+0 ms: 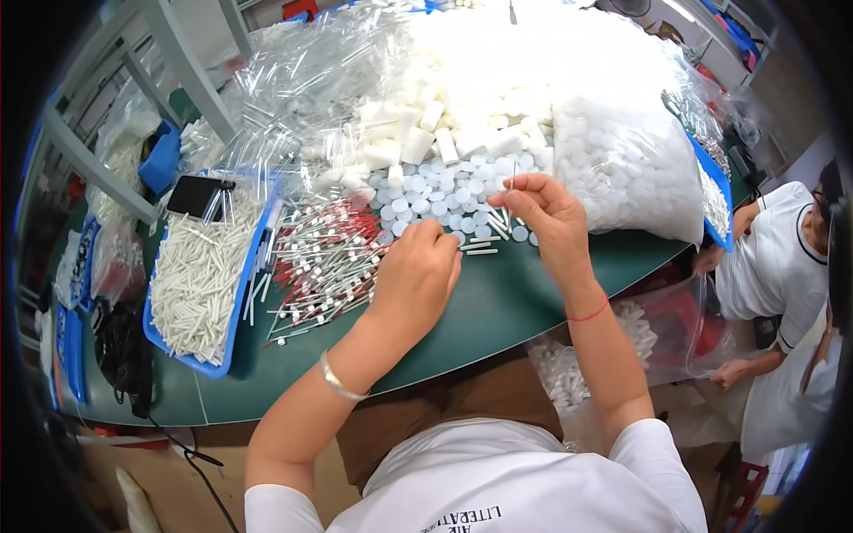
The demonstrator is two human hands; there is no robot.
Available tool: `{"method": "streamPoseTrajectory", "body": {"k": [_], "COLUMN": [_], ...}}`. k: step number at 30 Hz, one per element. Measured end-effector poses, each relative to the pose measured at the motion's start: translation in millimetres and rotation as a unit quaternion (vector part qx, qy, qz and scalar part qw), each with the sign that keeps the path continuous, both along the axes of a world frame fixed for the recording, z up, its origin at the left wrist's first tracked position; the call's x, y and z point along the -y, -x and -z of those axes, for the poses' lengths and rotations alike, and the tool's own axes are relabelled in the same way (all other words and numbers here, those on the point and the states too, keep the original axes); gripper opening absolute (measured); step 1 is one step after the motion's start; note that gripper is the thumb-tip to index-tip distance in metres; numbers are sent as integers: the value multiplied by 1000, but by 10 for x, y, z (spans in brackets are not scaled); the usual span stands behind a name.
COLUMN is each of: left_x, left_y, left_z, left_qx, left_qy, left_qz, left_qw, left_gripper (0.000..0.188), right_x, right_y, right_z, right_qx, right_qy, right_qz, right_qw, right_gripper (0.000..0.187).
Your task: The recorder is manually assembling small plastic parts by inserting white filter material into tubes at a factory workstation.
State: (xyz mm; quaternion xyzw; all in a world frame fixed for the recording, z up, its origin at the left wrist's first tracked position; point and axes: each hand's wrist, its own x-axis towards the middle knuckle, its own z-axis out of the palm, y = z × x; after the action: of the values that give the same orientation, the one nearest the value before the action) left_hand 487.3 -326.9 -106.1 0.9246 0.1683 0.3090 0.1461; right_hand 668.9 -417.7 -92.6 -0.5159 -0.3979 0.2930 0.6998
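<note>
My right hand (553,222) pinches a thin, pale stick (514,171) upright between thumb and forefinger. Below those fingers, several short white tubes (482,246) lie on the green table, next to a spread of translucent round discs (433,197). My left hand (413,277) is closed, back of the hand up, with its fingertips by the near edge of the discs. Whatever those fingers hold, if anything, is hidden. Left of it lies a heap of thin red-and-white sticks with small white heads (320,258).
A blue tray (222,360) of white tubes stands at left, a black phone (200,196) on top. Behind the discs are white cylinders (418,145) and clear plastic tubes (293,80). A bag of discs (622,169) sits right. Another person (773,240) works at far right.
</note>
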Motion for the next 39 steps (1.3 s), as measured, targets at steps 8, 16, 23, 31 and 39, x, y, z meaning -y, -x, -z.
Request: {"method": "streamPoseTrajectory", "body": {"k": [8,16,23,31,39], "left_x": [-153,-232,-247,25,87], "left_y": [-294,-83,-155,-80,-45], "left_z": [268,204,108,22,-63], "left_qx": [-55,-56,-107,32,26], "left_qy": [8,42,-59,279,514], "left_qz": [-5,56,89,95,67], "left_qw": [998,996,988,955,855], "left_gripper": [21,14,5,12,16], "right_x": [227,290,307,327,302], "right_y": [61,85,122,142,317], "right_z": [165,280,276,225,146], "right_qx": [-7,18,24,-109,-217], "right_qy": [-38,44,79,-13,-75], "right_qz": [16,0,6,3,-26], "right_qw": [999,999,997,994,973], "right_gripper": [13,19,19,15,10]}}
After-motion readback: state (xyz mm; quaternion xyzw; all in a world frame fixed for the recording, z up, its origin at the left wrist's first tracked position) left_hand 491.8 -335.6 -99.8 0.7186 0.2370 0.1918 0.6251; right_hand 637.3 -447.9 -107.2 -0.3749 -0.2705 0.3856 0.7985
